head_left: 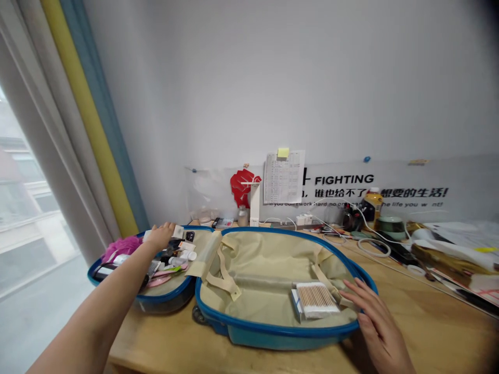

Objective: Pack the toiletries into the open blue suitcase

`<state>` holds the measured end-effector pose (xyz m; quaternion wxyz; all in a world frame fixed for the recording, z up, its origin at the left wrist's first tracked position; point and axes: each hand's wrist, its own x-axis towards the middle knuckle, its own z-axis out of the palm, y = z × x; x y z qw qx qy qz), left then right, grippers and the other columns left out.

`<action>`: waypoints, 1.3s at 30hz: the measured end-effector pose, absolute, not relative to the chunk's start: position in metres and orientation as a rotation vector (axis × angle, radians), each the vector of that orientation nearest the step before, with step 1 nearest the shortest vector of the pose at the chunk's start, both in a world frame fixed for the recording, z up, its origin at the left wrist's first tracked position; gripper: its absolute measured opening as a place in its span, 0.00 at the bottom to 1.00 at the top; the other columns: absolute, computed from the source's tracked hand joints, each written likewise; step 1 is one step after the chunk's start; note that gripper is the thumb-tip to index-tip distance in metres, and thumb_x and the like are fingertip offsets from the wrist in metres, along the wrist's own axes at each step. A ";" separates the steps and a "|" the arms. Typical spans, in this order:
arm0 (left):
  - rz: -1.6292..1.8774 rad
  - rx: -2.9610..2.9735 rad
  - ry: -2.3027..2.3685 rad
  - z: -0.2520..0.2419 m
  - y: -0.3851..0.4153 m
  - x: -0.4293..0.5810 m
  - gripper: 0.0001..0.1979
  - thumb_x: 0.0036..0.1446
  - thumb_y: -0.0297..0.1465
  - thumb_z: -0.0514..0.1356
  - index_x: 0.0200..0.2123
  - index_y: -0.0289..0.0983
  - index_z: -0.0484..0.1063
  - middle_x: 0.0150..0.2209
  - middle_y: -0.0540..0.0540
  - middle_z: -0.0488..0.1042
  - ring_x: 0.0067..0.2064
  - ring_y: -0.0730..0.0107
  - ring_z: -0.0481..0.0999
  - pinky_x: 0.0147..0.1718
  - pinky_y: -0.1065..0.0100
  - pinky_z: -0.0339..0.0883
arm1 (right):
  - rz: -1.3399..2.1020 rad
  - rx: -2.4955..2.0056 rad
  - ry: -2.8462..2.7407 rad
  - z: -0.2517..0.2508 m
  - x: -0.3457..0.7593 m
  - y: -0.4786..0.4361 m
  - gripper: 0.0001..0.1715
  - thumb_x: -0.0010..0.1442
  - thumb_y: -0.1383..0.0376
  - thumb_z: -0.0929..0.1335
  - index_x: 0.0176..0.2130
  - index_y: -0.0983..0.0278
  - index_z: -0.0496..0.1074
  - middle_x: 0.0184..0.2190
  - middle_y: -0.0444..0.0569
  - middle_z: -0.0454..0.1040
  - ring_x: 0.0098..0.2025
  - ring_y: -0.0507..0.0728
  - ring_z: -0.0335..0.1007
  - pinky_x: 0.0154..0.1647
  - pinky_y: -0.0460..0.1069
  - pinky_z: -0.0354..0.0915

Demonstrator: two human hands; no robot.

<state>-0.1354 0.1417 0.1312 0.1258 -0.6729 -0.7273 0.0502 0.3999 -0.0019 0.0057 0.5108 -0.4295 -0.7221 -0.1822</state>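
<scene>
A blue suitcase [273,332] lies open on the wooden desk, both halves lined in beige. My left hand [160,235] reaches into the far part of the left half and is closed round a small white thing [178,231] among several small bottles and toiletries [175,259]. My right hand [374,322] rests open, fingers spread flat, on the right rim of the right half. Just left of its fingertips lies a clear box of cotton swabs [315,299] on the lining. Beige straps [224,272] hang loose inside the right half.
A pink mesh sponge [121,246] sits at the left half's edge. Behind the suitcase stand a small jar [242,215], a white stand, cables, a yellow bottle [373,203] and a green bowl [391,226]. Papers pile at the right. Curtains and a window are on the left.
</scene>
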 end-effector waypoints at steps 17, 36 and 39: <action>-0.445 -3.254 -0.831 0.167 0.058 0.104 0.39 0.59 0.43 0.57 0.68 0.41 0.44 0.54 0.38 0.64 0.53 0.58 0.68 0.53 0.59 0.63 | -0.463 -1.053 -1.757 0.003 0.403 0.000 0.20 0.66 0.56 0.57 0.45 0.58 0.74 0.48 0.51 0.76 0.57 0.64 0.68 0.47 0.60 0.71; 0.332 -3.035 -1.023 0.092 0.073 0.120 0.37 0.56 0.37 0.61 0.65 0.34 0.51 0.57 0.33 0.65 0.57 0.51 0.68 0.51 0.60 0.66 | -0.379 -1.073 -1.749 0.004 0.401 -0.006 0.20 0.65 0.56 0.59 0.46 0.57 0.75 0.49 0.50 0.76 0.58 0.62 0.67 0.51 0.59 0.70; 0.363 -3.013 -1.008 0.081 0.076 0.123 0.36 0.54 0.36 0.63 0.64 0.37 0.53 0.56 0.34 0.67 0.55 0.52 0.70 0.49 0.60 0.67 | -0.389 -1.072 -1.745 0.004 0.401 -0.005 0.20 0.65 0.55 0.59 0.45 0.57 0.76 0.48 0.51 0.76 0.57 0.62 0.68 0.49 0.59 0.70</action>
